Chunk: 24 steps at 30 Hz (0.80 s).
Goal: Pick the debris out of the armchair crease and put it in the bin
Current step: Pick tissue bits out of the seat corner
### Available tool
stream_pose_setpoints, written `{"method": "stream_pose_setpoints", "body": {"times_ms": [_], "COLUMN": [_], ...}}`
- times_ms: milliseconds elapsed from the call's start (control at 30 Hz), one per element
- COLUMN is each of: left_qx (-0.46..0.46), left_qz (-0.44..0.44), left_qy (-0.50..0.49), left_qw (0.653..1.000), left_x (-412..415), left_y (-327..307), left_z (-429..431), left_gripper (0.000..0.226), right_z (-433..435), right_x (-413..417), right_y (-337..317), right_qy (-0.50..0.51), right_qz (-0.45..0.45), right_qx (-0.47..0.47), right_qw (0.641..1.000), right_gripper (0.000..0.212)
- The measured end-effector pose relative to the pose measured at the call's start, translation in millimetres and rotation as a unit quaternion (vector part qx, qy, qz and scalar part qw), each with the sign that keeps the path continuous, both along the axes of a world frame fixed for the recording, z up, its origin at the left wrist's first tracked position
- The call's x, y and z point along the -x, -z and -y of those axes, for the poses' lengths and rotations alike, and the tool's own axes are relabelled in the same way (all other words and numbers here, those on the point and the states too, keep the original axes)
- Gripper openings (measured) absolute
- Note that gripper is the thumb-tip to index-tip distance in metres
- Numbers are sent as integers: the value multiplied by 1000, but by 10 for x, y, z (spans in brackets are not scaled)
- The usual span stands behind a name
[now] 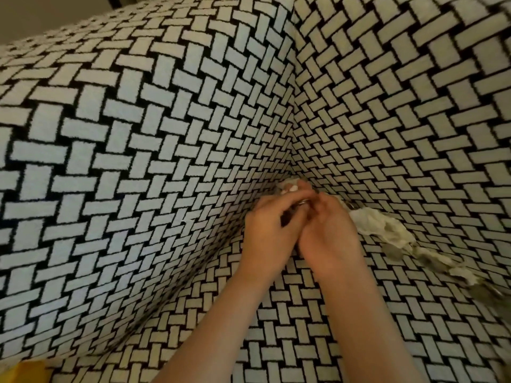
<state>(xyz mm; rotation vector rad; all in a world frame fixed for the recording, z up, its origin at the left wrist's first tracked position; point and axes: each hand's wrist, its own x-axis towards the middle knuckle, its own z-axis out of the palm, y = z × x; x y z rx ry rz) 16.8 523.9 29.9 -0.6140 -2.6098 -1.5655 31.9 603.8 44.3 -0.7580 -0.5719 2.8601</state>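
Note:
The armchair (166,134) is covered in black-and-white woven-pattern fabric. Its crease runs from the back corner down to the right. White crumpled paper scraps (378,226) and greyish bits (431,258) lie along that crease. My left hand (269,230) and my right hand (331,233) are pressed together at the back corner. My left hand's fingers curl round a small dark and metallic bit (300,205). A white scrap (289,186) shows just beyond my fingertips. What my right hand's fingers hold is hidden. The bin is out of view.
The chair's left arm (96,175) and the backrest (401,92) rise steeply round the seat (290,313). A yellow object (25,371) shows at the bottom left corner. A plain wall (41,15) is at the top left.

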Motion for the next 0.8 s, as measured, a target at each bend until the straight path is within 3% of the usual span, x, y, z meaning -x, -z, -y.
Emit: {"method": "stream_pose_setpoints", "body": {"times_ms": [267, 400, 467, 600, 800], "left_qx": [-30, -66, -2, 194, 229], "left_qz": [-9, -9, 46, 131, 289], "left_qy": [9, -45, -68, -24, 15], "left_qw": [999, 997, 997, 972, 929], "left_x": [-26, -24, 15, 124, 495], "left_y": [-150, -187, -94, 73, -71], "left_z": [-21, 27, 85, 89, -199], "left_gripper": [63, 41, 38, 52, 37], "right_z": [-37, -57, -62, -70, -95], "right_x": [8, 14, 25, 14, 15], "right_y": [-20, -39, -34, -32, -34], "right_qy": [11, 5, 8, -9, 37], "right_qz": [4, -12, -21, -12, 6], "right_qx": [71, 90, 89, 53, 8], "right_qw": [997, 996, 996, 999, 999], "right_gripper": [29, 19, 17, 25, 31]}}
